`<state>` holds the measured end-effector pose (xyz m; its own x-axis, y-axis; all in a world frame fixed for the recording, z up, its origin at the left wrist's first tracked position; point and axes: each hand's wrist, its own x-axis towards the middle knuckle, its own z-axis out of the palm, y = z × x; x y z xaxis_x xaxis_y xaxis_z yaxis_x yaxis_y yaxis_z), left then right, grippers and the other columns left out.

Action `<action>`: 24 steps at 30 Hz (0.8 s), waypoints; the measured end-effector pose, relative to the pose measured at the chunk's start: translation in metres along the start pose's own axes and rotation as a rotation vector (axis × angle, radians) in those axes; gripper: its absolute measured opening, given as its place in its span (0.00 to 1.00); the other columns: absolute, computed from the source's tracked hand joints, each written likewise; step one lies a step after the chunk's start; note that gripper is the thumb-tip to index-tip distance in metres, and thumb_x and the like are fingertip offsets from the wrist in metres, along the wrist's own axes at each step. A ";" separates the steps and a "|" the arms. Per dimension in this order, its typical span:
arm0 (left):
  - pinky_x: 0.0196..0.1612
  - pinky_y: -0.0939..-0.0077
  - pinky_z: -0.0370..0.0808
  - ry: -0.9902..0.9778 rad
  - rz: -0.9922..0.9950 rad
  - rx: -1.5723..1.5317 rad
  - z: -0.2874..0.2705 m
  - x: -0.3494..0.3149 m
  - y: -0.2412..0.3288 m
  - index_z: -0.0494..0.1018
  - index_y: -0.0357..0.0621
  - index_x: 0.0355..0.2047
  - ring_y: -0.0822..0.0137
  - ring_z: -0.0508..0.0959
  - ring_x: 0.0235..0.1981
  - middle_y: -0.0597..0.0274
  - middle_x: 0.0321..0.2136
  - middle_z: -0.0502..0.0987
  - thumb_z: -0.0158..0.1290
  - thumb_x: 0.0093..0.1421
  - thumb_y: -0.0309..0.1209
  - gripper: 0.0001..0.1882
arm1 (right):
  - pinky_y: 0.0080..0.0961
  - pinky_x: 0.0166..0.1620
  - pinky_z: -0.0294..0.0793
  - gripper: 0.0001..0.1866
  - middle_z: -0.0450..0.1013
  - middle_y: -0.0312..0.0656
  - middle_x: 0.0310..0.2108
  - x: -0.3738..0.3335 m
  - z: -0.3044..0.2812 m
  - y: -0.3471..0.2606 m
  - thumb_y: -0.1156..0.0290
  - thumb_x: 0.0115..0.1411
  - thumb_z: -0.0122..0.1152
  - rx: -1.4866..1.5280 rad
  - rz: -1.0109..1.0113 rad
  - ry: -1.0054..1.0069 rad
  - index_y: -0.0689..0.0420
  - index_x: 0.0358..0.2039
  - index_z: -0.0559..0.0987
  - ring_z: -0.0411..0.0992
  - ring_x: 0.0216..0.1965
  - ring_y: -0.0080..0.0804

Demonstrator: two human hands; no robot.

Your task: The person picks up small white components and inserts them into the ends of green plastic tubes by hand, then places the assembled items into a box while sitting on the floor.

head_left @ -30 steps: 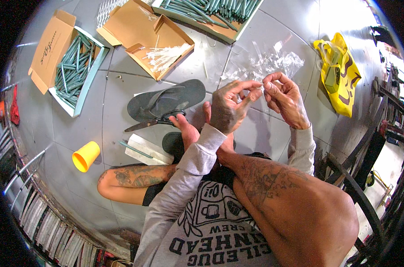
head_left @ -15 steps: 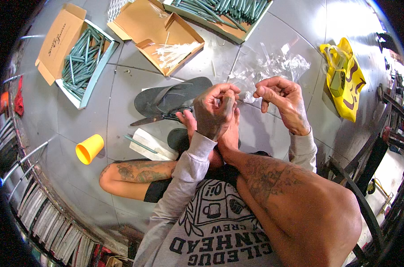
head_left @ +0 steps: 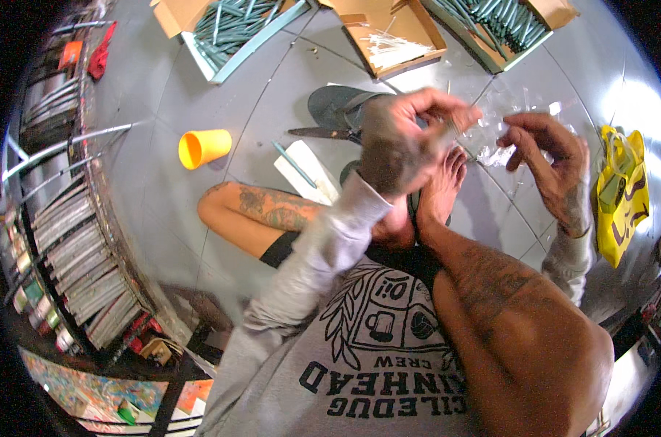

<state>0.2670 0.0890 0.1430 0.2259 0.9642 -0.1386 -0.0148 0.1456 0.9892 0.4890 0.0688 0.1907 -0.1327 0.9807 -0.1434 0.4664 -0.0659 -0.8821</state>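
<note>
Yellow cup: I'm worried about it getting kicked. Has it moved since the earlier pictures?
No; the yellow cup still sits left of the same floor seam; the view shifted.

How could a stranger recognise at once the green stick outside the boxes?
On the grey floor, find the yellow cup beyond the left knee. Right of it lies a flat white piece bearing the green stick. Unlike the sticks heaped in boxes, this one lies alone.

Blurred left hand [head_left: 407, 142], half-hidden scissors [head_left: 323, 134]
</note>
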 end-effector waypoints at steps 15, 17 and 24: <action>0.30 0.82 0.74 0.284 0.386 0.714 -0.148 -0.088 0.206 0.81 0.40 0.41 0.74 0.80 0.30 0.58 0.32 0.84 0.58 0.65 0.39 0.14 | 0.20 0.34 0.76 0.13 0.78 0.40 0.31 0.035 0.093 -0.143 0.66 0.70 0.54 -0.369 -0.909 -0.747 0.63 0.44 0.78 0.77 0.29 0.23; 0.30 0.82 0.74 0.297 0.384 0.686 -0.162 -0.093 0.213 0.81 0.40 0.41 0.75 0.80 0.30 0.59 0.32 0.84 0.58 0.64 0.39 0.15 | 0.20 0.33 0.76 0.13 0.78 0.39 0.31 0.032 0.096 -0.151 0.65 0.70 0.54 -0.412 -0.893 -0.773 0.62 0.44 0.78 0.77 0.28 0.22; 0.36 0.81 0.70 0.310 0.059 0.581 -0.252 -0.116 0.180 0.81 0.40 0.44 0.76 0.78 0.35 0.61 0.36 0.84 0.58 0.63 0.43 0.19 | 0.18 0.32 0.76 0.15 0.78 0.37 0.30 0.050 0.110 -0.157 0.61 0.70 0.55 -0.329 -0.852 -0.862 0.61 0.44 0.78 0.77 0.28 0.21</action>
<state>-0.0075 0.0590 0.3255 -0.0517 0.9986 -0.0049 0.5291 0.0315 0.8480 0.3129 0.1076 0.2728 -0.9684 0.2421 0.0603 0.1310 0.6991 -0.7029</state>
